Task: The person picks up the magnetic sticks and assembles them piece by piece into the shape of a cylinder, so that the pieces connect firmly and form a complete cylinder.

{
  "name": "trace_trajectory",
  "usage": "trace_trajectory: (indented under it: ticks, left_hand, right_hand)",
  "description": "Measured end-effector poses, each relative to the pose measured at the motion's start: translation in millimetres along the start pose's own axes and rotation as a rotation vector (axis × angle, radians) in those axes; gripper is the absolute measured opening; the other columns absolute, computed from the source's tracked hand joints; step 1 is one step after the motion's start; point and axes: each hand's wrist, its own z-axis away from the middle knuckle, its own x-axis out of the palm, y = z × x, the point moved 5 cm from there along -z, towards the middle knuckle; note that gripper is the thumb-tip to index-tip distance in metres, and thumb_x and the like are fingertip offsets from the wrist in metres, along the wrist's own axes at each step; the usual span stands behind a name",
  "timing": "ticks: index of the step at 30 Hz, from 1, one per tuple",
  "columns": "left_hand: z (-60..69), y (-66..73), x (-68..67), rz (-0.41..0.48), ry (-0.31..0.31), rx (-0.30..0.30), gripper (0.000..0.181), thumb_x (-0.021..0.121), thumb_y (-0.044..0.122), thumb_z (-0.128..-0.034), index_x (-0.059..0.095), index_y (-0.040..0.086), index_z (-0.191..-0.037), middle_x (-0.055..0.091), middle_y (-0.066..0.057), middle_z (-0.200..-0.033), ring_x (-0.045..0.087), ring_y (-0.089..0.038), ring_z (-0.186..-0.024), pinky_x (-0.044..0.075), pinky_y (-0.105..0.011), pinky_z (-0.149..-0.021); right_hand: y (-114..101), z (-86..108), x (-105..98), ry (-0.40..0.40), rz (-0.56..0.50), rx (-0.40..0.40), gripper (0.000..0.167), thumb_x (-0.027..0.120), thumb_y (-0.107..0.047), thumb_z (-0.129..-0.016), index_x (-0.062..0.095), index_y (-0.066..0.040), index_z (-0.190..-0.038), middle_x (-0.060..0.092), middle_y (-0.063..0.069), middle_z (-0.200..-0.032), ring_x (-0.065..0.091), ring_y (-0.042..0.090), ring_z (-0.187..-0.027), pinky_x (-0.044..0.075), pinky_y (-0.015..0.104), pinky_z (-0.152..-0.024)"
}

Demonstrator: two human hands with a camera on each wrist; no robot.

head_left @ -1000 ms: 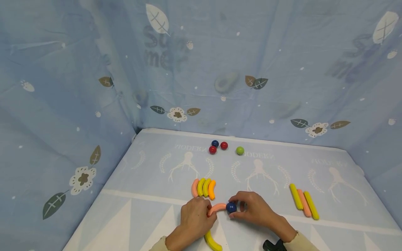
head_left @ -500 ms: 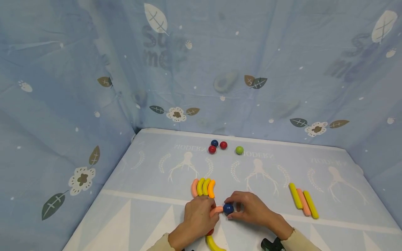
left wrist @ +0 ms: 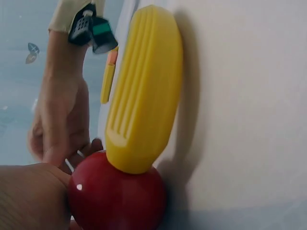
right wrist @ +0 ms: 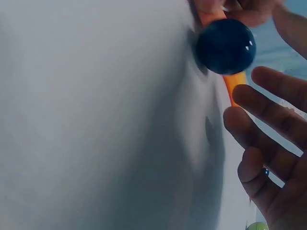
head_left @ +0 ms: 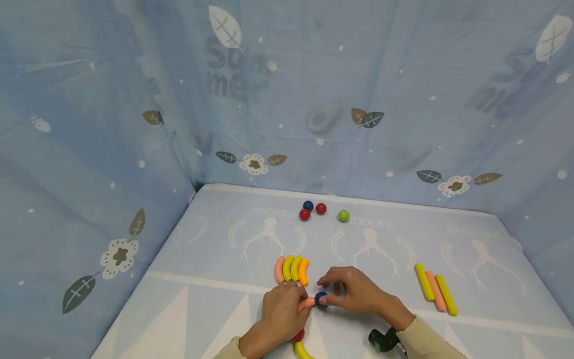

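Note:
My left hand (head_left: 283, 311) grips a curved pink stick (head_left: 307, 302), covering much of it. A blue ball (head_left: 320, 298) sits against the stick's free end. Beside that ball is my right hand (head_left: 352, 291); in the right wrist view its fingers (right wrist: 244, 122) are spread and apart from the blue ball (right wrist: 226, 47). Under my left hand a red ball (head_left: 298, 336) shows partly. In the left wrist view this red ball (left wrist: 117, 194) touches one end of a curved, ridged yellow stick (left wrist: 146, 86), and the hand lies beside it.
Just beyond my left hand lies a row of curved pink, yellow and orange sticks (head_left: 294, 268). Straight sticks (head_left: 436, 289) lie to the right. Near the back wall are two red balls, a blue ball (head_left: 308, 205) and a green ball (head_left: 344, 215). A dark device (head_left: 383, 340) sits at my right wrist.
The blue ball and the pink stick have shifted slightly left. My right hand has let go of the blue ball, its fingers lifting off. More of the red ball shows below my left hand.

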Motion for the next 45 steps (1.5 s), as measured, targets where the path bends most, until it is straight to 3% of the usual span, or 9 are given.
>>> trace_trajectory:
  ticks: [3,6,12,21,29,34,45]
  left_hand:
    - [0.9,0.0,0.2,-0.003,-0.025,-0.021,0.014,0.081,0.032,-0.0771,0.074,0.02,-0.08,0.055,0.011,-0.075,0.049,-0.006,-0.063,0.037,-0.024,-0.05]
    - [1.9,-0.7,0.5,-0.005,-0.053,-0.047,0.014,0.081,0.032,-0.0771,0.075,0.02,-0.082,0.052,0.011,-0.073,0.046,-0.006,-0.062,0.035,-0.025,-0.05]
    - [4.2,-0.8,1.1,0.004,-0.062,-0.071,0.014,0.08,0.031,-0.0762,0.075,0.02,-0.082,0.048,0.011,-0.07,0.045,-0.007,-0.06,0.035,-0.025,-0.05]
    - [4.1,-0.1,1.3,0.006,-0.068,-0.08,0.016,0.081,0.032,-0.0762,0.076,0.019,-0.084,0.046,0.011,-0.068,0.043,-0.007,-0.059,0.034,-0.025,-0.05]
    - [4.1,-2.0,0.0,0.013,-0.05,-0.078,0.014,0.081,0.031,-0.0758,0.074,0.02,-0.081,0.046,0.012,-0.067,0.043,-0.006,-0.058,0.034,-0.025,-0.049]
    - [4.0,-3.8,-0.7,0.013,-0.047,-0.081,0.014,0.081,0.031,-0.0753,0.073,0.02,-0.079,0.045,0.013,-0.066,0.043,-0.005,-0.058,0.034,-0.025,-0.049]
    - [5.1,-9.6,-1.1,0.036,-0.017,-0.081,0.012,0.079,0.027,-0.0728,0.068,0.022,-0.073,0.044,0.014,-0.064,0.041,-0.004,-0.056,0.034,-0.024,-0.048]
  right_hand:
    - [3,-11.2,-5,0.05,0.045,-0.02,0.024,0.072,-0.031,-0.091,0.074,-0.015,-0.108,0.063,-0.016,-0.092,0.055,0.002,-0.069,0.05,0.024,-0.062]
    - [6,-25.2,-5,0.083,0.157,-0.024,0.02,0.073,-0.023,-0.09,0.074,-0.015,-0.109,0.063,-0.013,-0.098,0.056,0.003,-0.075,0.052,0.025,-0.068]
    - [7,-45.0,4,0.048,0.366,-0.042,0.028,0.075,-0.017,-0.088,0.073,-0.02,-0.116,0.06,-0.006,-0.12,0.056,0.013,-0.102,0.052,0.032,-0.084]
    - [2,-43.4,5,0.015,0.487,-0.065,0.025,0.078,-0.026,-0.086,0.074,-0.022,-0.11,0.061,-0.005,-0.106,0.054,0.014,-0.092,0.05,0.027,-0.073]
    - [5,-35.8,2,0.003,0.478,0.003,0.022,0.08,-0.03,-0.083,0.076,-0.017,-0.1,0.062,-0.008,-0.093,0.056,0.008,-0.081,0.051,0.025,-0.075]
    - [12,-27.6,-2,0.018,0.45,0.05,0.027,0.081,-0.027,-0.082,0.075,-0.016,-0.106,0.06,-0.01,-0.091,0.052,0.004,-0.074,0.051,0.023,-0.073]
    - [16,5.3,-16,0.134,0.463,0.089,0.019,0.08,-0.026,-0.082,0.074,-0.019,-0.099,0.053,-0.012,-0.086,0.043,0.003,-0.064,0.042,0.022,-0.057]
